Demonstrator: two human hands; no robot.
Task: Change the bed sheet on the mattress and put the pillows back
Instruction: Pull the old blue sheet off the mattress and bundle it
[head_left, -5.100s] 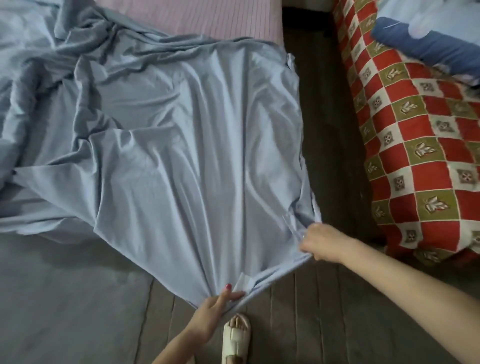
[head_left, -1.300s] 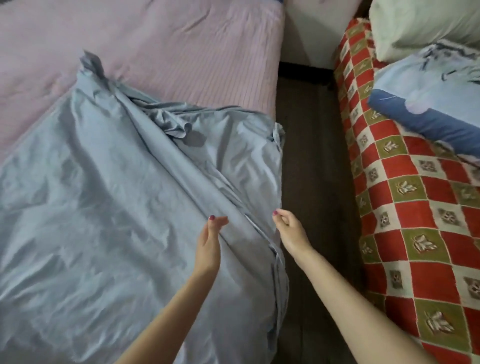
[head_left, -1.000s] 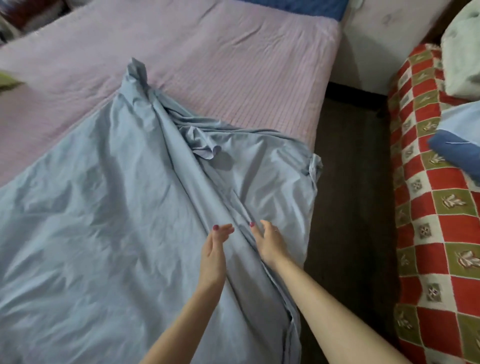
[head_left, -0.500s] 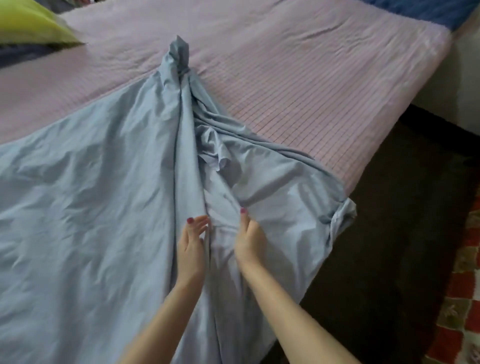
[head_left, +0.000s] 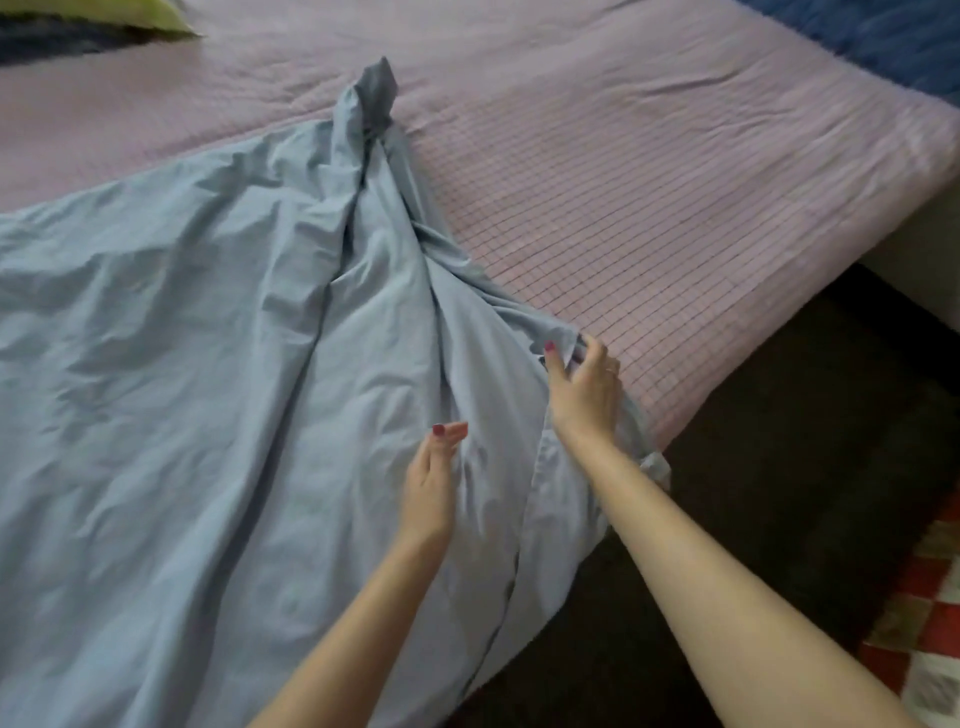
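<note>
Head cam, looking down across the bed: wrinkled pale blue cotton bed sheet (head_left: 208, 389) covers the near and left part of the pink grid-patterned mattress (head_left: 649, 197), with the far and right part of the mattress bare. Sheet is bunched into a long ridge of folds running from near the hands up to a twisted peak at mid-bed (peak stands up off the surface). Right hand (head_left: 584, 389) sits at the sheet's right edge near the mattress side, thumb and fingers curled, pinching a fold of the sheet's hem; a ring shows on one finger. Left hand (head_left: 431, 483) is just beside it to the left, edge-on, fingers straight and together, resting against the sheet, gripping nothing that I can see. Both forearms bare, nails painted red. Sheet's lower right corner hangs off the mattress edge over the dark floor (head_left: 779, 493). Yellow-green pillow (head_left: 156, 15) is at the far left corner of the bed, only partly in frame, well apart from the hands, with something dark next to it that I can't identify. Dark blue fabric (head_left: 883, 36) shows past the mattress's far right corner. Red-and-white checked cloth (head_left: 930, 623) is at the lower right edge, across the floor strip from the bed.
</note>
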